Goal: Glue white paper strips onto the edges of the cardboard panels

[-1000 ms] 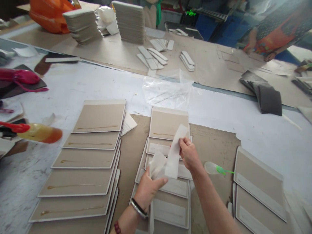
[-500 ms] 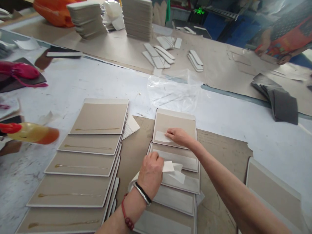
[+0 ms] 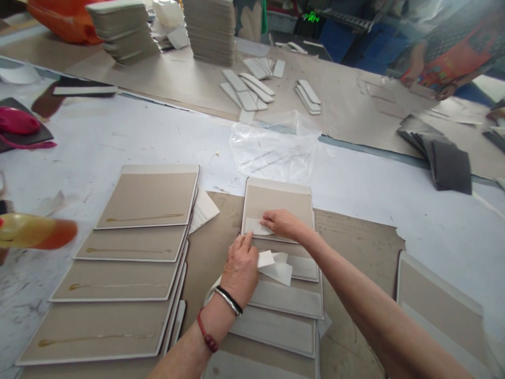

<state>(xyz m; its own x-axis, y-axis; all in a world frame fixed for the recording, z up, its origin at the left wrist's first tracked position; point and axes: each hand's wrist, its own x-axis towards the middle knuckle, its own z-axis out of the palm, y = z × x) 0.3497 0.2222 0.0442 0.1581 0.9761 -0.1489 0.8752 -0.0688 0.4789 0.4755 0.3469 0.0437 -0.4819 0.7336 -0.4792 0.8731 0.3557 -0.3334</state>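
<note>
My right hand (image 3: pixel 282 222) is at the top panel (image 3: pixel 276 193) of the right-hand row, its fingers closed together at the right end of a white strip (image 3: pixel 254 226) lying along the panel's lower edge. My left hand (image 3: pixel 241 266), with bracelets at the wrist, is curled around several loose white strips (image 3: pixel 278 267) that stick out beyond its fingers. Its index fingertip reaches the lower left corner of the same panel. Overlapping panels below carry white strips (image 3: pixel 286 300) along their lower edges. In the left-hand row, overlapping beige panels (image 3: pixel 152 195) each bear a line of brownish glue (image 3: pixel 144 217).
A bottle (image 3: pixel 39 230) of amber liquid lies at the left. Clear plastic film (image 3: pixel 274 150) lies beyond the panels. Tall stacks (image 3: pixel 209 31), small pale pieces (image 3: pixel 248 89) and dark sheets (image 3: pixel 437 152) sit on the far table. A co-worker's hands (image 3: pixel 428 87) are at the upper right.
My left hand has moved up to the top panel's lower left corner, its index finger now extended. My right hand stays at the white strip. The whole view has shifted slightly.
</note>
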